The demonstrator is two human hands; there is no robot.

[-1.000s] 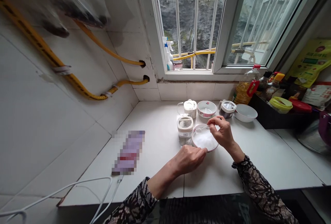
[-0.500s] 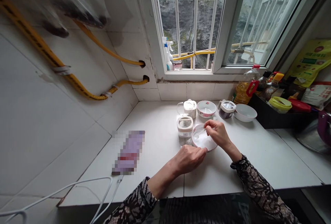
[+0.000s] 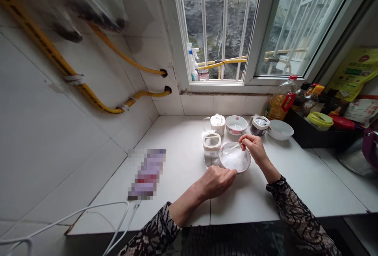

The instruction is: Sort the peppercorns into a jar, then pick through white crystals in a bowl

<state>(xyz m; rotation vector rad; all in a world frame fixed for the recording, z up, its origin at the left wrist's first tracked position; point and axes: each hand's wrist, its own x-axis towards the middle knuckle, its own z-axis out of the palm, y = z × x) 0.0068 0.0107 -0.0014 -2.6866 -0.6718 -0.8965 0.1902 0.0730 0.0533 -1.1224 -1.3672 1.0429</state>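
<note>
A bowl with a pink rim [image 3: 249,162] stands on the white counter with white granular stuff inside. My left hand [image 3: 217,180] is closed on the bowl's near rim. Pinched in my right hand [image 3: 254,149], a small white spoon [image 3: 232,149] slants over the bowl, its tip at the left part inside. A lidded clear jar [image 3: 212,145] stands just left of the bowl. Behind are another jar with white contents [image 3: 217,124], a flowered bowl [image 3: 236,125] with a spoon in it, a jar with dark contents [image 3: 259,126] and a white bowl [image 3: 280,130].
A blurred purple object [image 3: 147,173] with a white cable [image 3: 125,218] lies at the left. An oil bottle [image 3: 280,100], a black box [image 3: 304,130] with bottles and lidded jars, and a pot lid [image 3: 357,157] are at the right.
My right hand has moved a little right and away from the bowl's middle, drawing the spoon with it, and more of the spoon shows. My left hand stays on the rim.
</note>
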